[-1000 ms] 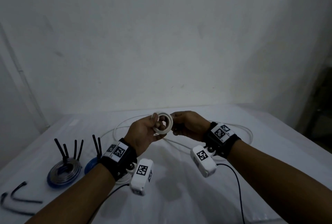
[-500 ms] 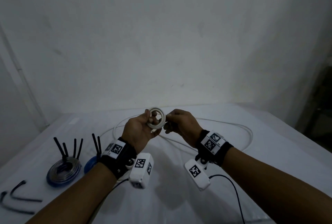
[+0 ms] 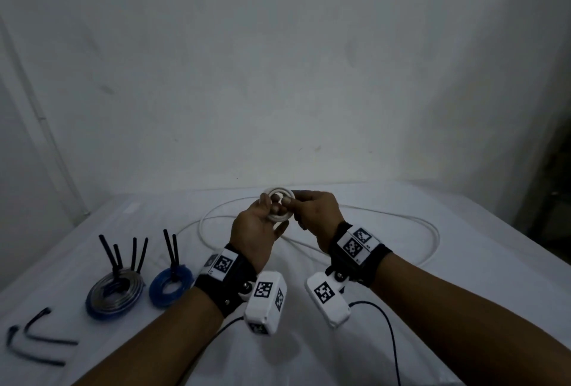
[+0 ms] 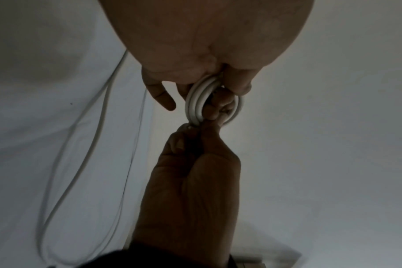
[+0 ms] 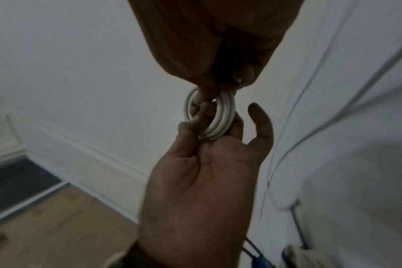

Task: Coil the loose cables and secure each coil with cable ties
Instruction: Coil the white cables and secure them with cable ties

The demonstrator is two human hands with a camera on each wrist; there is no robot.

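A small white cable coil (image 3: 279,203) is held up above the white table (image 3: 463,308). My left hand (image 3: 268,215) grips it, with fingers curled through the ring; the left wrist view shows the coil (image 4: 195,101) between thumb and fingers. My right hand (image 3: 304,206) pinches the cable at the coil's right edge. In the right wrist view the coil (image 5: 223,116) sits between both hands. The rest of the white cable (image 3: 434,232) lies in a wide loose loop on the table behind the hands.
At the left lie a grey-and-blue coil (image 3: 114,296) and a blue coil (image 3: 171,285), each bound with upright black ties. Loose black cable ties (image 3: 40,339) lie at the front left corner. A black wire (image 3: 391,336) runs from my right wrist camera.
Both hands have shifted a little left and farther from me with the coil. My right hand has closed in on the coil's edge.
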